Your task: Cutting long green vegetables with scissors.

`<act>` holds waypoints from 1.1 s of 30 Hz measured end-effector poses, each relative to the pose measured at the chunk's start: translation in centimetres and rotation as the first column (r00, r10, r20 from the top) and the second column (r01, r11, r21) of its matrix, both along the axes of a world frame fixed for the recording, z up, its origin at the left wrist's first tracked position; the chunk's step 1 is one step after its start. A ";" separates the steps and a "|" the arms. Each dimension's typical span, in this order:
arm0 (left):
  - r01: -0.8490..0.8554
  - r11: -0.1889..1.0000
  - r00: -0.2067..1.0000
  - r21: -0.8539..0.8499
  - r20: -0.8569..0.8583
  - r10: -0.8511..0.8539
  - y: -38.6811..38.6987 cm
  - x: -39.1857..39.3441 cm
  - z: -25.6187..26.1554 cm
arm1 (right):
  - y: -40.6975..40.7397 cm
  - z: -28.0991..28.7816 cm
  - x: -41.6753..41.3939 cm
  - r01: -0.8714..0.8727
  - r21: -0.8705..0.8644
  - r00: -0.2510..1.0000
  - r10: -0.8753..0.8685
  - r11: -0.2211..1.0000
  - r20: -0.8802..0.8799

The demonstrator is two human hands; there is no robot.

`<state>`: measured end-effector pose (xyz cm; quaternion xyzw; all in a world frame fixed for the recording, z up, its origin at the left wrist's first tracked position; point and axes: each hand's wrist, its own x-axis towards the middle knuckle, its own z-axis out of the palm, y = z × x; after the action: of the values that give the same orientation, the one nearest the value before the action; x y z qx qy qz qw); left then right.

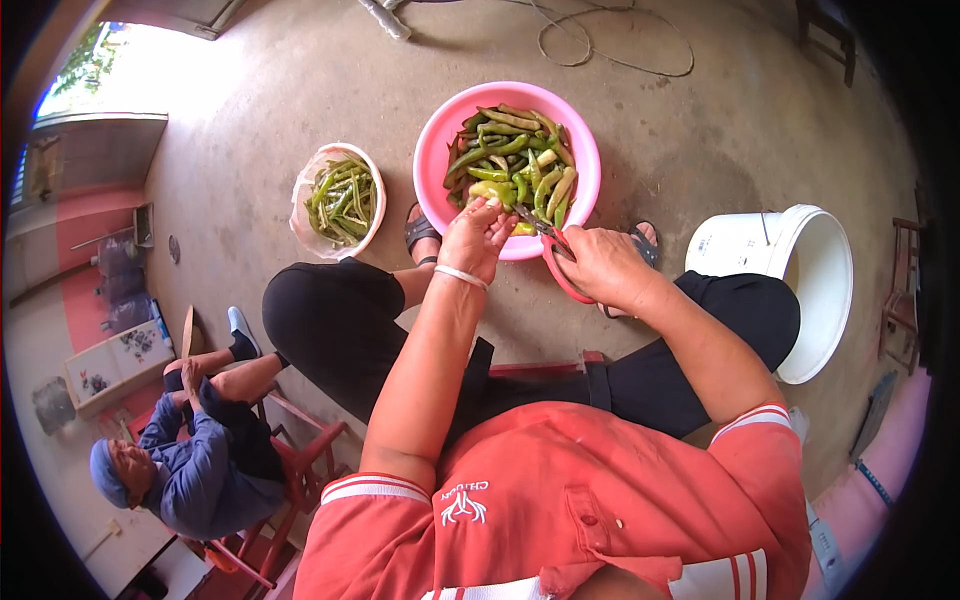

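My left hand pinches a pale green pepper over the near side of a pink plastic basin. In my right hand is a pair of red-handled scissors, its dark blades pointing at that pepper. The blades look slightly parted, though the fingers of my left hand partly hide where they meet the pepper. Many long green peppers fill the basin, some of them yellowish. To the left, a plastic-lined basket holds long thin green vegetable pieces.
A white plastic bucket lies on its side at the right. A person sits on a red wooden chair at the left. Beyond the basin, a loop of cord lies on the concrete floor. My sandalled feet flank the basin.
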<state>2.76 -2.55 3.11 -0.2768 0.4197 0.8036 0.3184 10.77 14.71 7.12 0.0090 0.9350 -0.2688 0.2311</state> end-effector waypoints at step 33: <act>-0.008 0.538 0.698 -0.843 -0.390 -0.601 -0.2 -0.9 0.6 | 1.0 1.4 0.0 0.194 -0.495 0.954 -0.046 0.847 0.296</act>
<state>1.83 -2.74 3.70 -0.0123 0.8557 0.4987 0.1379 10.75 15.67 8.48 0.0423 0.7846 -0.5207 0.3339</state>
